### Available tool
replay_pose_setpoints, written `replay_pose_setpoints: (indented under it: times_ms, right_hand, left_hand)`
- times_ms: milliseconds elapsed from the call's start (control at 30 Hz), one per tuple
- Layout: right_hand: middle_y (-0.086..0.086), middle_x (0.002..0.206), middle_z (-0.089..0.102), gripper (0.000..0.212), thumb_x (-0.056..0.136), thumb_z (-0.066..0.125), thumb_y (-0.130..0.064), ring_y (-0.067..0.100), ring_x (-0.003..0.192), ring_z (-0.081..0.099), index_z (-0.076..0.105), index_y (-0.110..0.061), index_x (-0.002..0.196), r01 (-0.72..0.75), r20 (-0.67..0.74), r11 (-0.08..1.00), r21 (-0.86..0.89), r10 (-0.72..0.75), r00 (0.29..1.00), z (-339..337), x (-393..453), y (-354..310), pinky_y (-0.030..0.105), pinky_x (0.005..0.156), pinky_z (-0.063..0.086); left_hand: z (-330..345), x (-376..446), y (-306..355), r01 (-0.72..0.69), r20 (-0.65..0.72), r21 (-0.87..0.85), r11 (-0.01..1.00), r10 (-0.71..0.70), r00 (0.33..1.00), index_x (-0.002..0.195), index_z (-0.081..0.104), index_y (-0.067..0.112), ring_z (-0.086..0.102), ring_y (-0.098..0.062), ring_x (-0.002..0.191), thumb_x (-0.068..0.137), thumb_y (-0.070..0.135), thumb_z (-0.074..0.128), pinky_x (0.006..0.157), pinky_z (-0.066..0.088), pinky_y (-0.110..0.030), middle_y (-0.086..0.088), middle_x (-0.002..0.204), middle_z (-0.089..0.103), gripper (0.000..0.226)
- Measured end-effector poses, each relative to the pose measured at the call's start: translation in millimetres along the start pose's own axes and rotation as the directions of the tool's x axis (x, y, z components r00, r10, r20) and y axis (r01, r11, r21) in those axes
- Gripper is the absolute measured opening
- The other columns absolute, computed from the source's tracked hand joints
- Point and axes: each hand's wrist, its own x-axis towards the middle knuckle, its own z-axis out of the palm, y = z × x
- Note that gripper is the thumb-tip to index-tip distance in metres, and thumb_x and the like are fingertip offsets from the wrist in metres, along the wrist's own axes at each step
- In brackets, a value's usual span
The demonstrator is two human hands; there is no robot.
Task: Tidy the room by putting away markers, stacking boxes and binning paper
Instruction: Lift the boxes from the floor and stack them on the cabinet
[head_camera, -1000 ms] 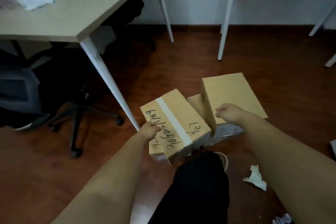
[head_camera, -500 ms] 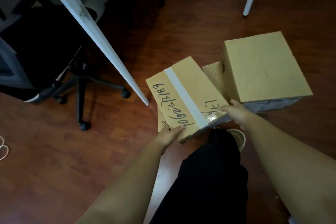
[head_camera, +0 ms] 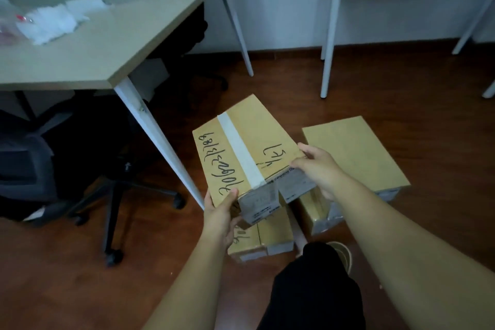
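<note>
I hold a taped cardboard box (head_camera: 249, 147) with black handwriting between both hands, lifted off the floor. My left hand (head_camera: 221, 213) grips its near left corner. My right hand (head_camera: 318, 169) grips its near right edge. Below it on the wooden floor lies a second box (head_camera: 263, 240), partly hidden by the lifted one. To the right a plain-topped box (head_camera: 353, 153) rests on another box (head_camera: 314, 209) under it. Crumpled white paper (head_camera: 51, 23) lies on the desk at far left.
A beige desk (head_camera: 112, 43) with white legs stands at left, one leg (head_camera: 158, 139) close to the lifted box. A dark office chair (head_camera: 40, 163) sits under it. White legs of another table (head_camera: 329, 35) stand at the back right. My dark trouser leg (head_camera: 316, 286) fills the bottom centre.
The handwritten box has come up off the pile in both hands. My view has tilted back up, so the desk top is in sight again.
</note>
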Motion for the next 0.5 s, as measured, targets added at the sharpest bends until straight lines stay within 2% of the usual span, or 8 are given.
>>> replay_pose_setpoints:
  times_ms: [67, 133, 167, 233, 300, 367, 433, 500]
  right_hand:
    - [-0.007, 0.138, 0.052, 0.068, 0.081, 0.069, -0.014, 0.005, 0.108, 0.053, 0.043, -0.023, 0.143, 0.102, -0.052, 0.993, 0.056, -0.099, 0.994, -13.8, -22.6, -28.8, 0.018, 0.083, 0.039]
    - [-0.009, 0.14, 0.05, 0.065, 0.082, 0.068, -0.013, 0.0, 0.105, 0.049, 0.044, -0.025, 0.142, 0.211, -0.126, 0.975, 0.072, -0.201, 0.971, -35.5, -50.3, -58.1, 0.015, 0.08, 0.036]
    - [-0.01, 0.141, 0.048, 0.064, 0.083, 0.067, -0.014, 0.001, 0.108, 0.048, 0.045, -0.027, 0.141, 0.254, -0.168, 0.966, 0.059, -0.241, 0.956, -46.3, -62.9, -69.7, 0.018, 0.084, 0.036]
    - [-0.009, 0.144, 0.046, 0.059, 0.084, 0.065, -0.016, 0.006, 0.122, 0.045, 0.049, -0.031, 0.139, 0.346, -0.247, 0.936, 0.064, -0.321, 0.914, -75.7, -97.1, -91.3, 0.028, 0.099, 0.038]
    - [-0.007, 0.141, 0.05, 0.051, 0.086, 0.062, -0.016, 0.011, 0.127, 0.047, 0.053, -0.032, 0.134, 0.432, -0.327, 0.895, 0.109, -0.378, 0.866, -109.0, -132.5, -110.7, 0.038, 0.109, 0.038]
    - [-0.009, 0.138, 0.055, 0.046, 0.089, 0.06, -0.012, 0.01, 0.126, 0.05, 0.056, -0.031, 0.131, 0.507, -0.414, 0.849, 0.146, -0.414, 0.811, -144.3, -170.8, -126.9, 0.039, 0.111, 0.037]
    - [-0.006, 0.135, 0.058, 0.046, 0.09, 0.057, -0.007, 0.008, 0.122, 0.052, 0.057, -0.03, 0.13, 0.579, -0.492, 0.801, 0.156, -0.445, 0.748, -178.1, -213.0, -140.3, 0.035, 0.111, 0.036]
    - [0.0, 0.134, 0.06, 0.048, 0.09, 0.055, -0.002, 0.007, 0.113, 0.054, 0.057, -0.028, 0.131, 0.645, -0.572, 0.752, 0.132, -0.473, 0.669, -209.8, -257.7, -149.5, 0.031, 0.105, 0.038]
  left_hand:
    - [21.4, -12.8, 27.2, -0.093, 0.06, -0.013, 0.996, 0.093, 0.994, 0.137, 0.046, 0.028, 0.058, -0.027, 0.117, 0.082, 0.013, 0.076, 0.078, 0.058, -0.049, -0.002, 0.127, 0.064, 0.065]
    - [49.2, -30.6, 54.0, -0.178, 0.163, -0.045, 0.983, 0.183, 0.97, 0.136, 0.047, 0.029, 0.061, -0.027, 0.115, 0.083, 0.012, 0.074, 0.084, 0.056, -0.053, -0.002, 0.127, 0.065, 0.063]
    - [62.8, -39.2, 64.8, -0.228, 0.214, -0.054, 0.972, 0.234, 0.948, 0.137, 0.047, 0.029, 0.063, -0.027, 0.115, 0.084, 0.012, 0.073, 0.088, 0.054, -0.055, -0.002, 0.127, 0.066, 0.062]
    - [95.0, -66.1, 84.8, -0.332, 0.312, -0.096, 0.939, 0.345, 0.885, 0.136, 0.05, 0.03, 0.064, -0.025, 0.114, 0.084, 0.011, 0.073, 0.091, 0.053, -0.053, 0.0, 0.124, 0.067, 0.06]
    - [130.3, -95.7, 98.7, -0.396, 0.394, -0.155, 0.905, 0.424, 0.815, 0.135, 0.051, 0.033, 0.066, -0.022, 0.111, 0.082, 0.012, 0.075, 0.083, 0.057, -0.046, 0.002, 0.123, 0.068, 0.062]
    - [167.0, -129.8, 108.7, -0.41, 0.483, -0.215, 0.886, 0.462, 0.744, 0.137, 0.048, 0.035, 0.066, -0.022, 0.111, 0.075, 0.017, 0.08, 0.08, 0.058, -0.044, 0.002, 0.123, 0.068, 0.072]
    - [202.6, -164.3, 114.6, -0.407, 0.571, -0.274, 0.872, 0.487, 0.66, 0.138, 0.047, 0.036, 0.065, -0.026, 0.114, 0.069, 0.021, 0.084, 0.086, 0.055, -0.05, -0.001, 0.126, 0.067, 0.079]
    - [236.8, -200.4, 118.2, -0.39, 0.646, -0.327, 0.861, 0.504, 0.573, 0.138, 0.048, 0.036, 0.063, -0.027, 0.116, 0.068, 0.022, 0.087, 0.089, 0.054, -0.05, -0.003, 0.126, 0.066, 0.081]
